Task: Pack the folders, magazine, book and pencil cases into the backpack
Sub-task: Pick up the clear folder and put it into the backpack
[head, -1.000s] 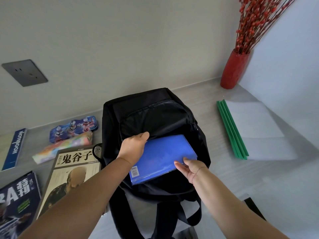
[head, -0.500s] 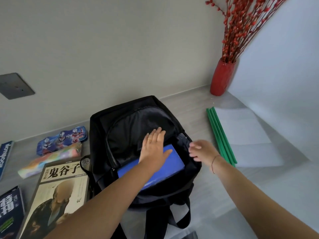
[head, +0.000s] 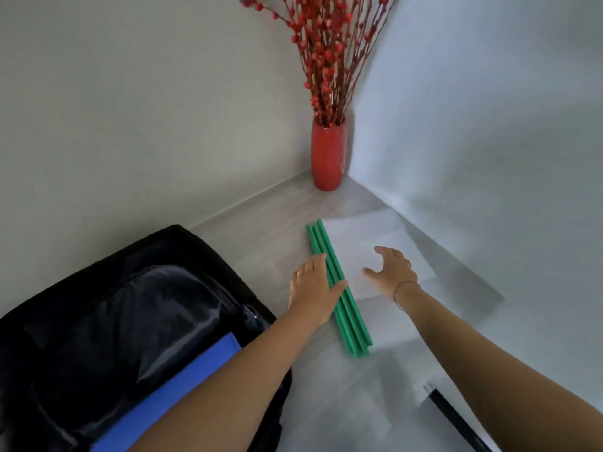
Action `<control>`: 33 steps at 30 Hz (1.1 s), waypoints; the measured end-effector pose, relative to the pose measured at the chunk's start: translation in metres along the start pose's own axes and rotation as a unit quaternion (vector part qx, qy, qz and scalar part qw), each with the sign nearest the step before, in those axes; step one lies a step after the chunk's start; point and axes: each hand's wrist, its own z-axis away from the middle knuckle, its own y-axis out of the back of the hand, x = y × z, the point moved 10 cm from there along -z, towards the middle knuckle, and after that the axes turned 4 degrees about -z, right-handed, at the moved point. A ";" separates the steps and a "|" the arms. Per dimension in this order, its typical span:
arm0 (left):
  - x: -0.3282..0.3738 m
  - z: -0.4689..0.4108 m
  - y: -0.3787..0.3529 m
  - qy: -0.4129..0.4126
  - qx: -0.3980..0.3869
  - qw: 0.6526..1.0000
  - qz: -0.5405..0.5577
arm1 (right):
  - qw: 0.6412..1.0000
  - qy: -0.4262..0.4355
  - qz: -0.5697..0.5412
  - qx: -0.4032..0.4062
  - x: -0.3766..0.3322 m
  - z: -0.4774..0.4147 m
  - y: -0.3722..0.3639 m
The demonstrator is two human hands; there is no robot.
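The black backpack lies open at the lower left with a blue folder sticking out of its mouth. To its right lie translucent folders with green spine bars on the grey table. My left hand lies flat with straight fingers on the left side of the green spines, thumb across them. Just right of the spines, my right hand hovers over the clear folder sheets with fingers spread and loosely bent, holding nothing. The book, magazine and pencil cases are out of view.
A red vase with red berry branches stands in the back corner where two walls meet. A dark edge shows at the table's lower right.
Both hands left the backpack and the blue folder and moved right to the green-spined folders. The view swung right, so the book and pencil cases dropped out of sight.
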 end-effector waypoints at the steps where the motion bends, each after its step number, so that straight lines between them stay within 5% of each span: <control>1: 0.009 -0.012 -0.011 0.001 -0.012 1.000 -0.004 | 1.000 -0.017 0.007 0.008 0.016 -0.011 0.010; 5: 0.021 -0.044 -0.036 0.041 -0.037 0.998 -0.014 | 0.997 -0.068 0.009 0.027 0.062 -0.040 0.031; 8: 0.010 -0.055 -0.045 0.152 -0.025 0.987 0.045 | 0.993 -0.109 -0.019 0.034 0.092 -0.055 0.036; 11: -0.017 -0.054 -0.055 0.310 -0.018 0.937 0.160 | 0.987 -0.151 -0.010 0.048 0.114 -0.063 0.039; 14: -0.026 -0.058 -0.069 0.382 -0.038 0.893 0.234 | 0.982 -0.174 -0.020 0.069 0.125 -0.069 0.043; 26: -0.025 -0.060 -0.099 0.399 -0.085 0.790 0.459 | 0.977 -0.188 -0.092 0.044 0.132 -0.067 0.030; 33: 0.001 -0.054 -0.099 0.352 -0.126 0.769 0.518 | 0.971 -0.211 -0.107 0.034 0.140 -0.060 0.032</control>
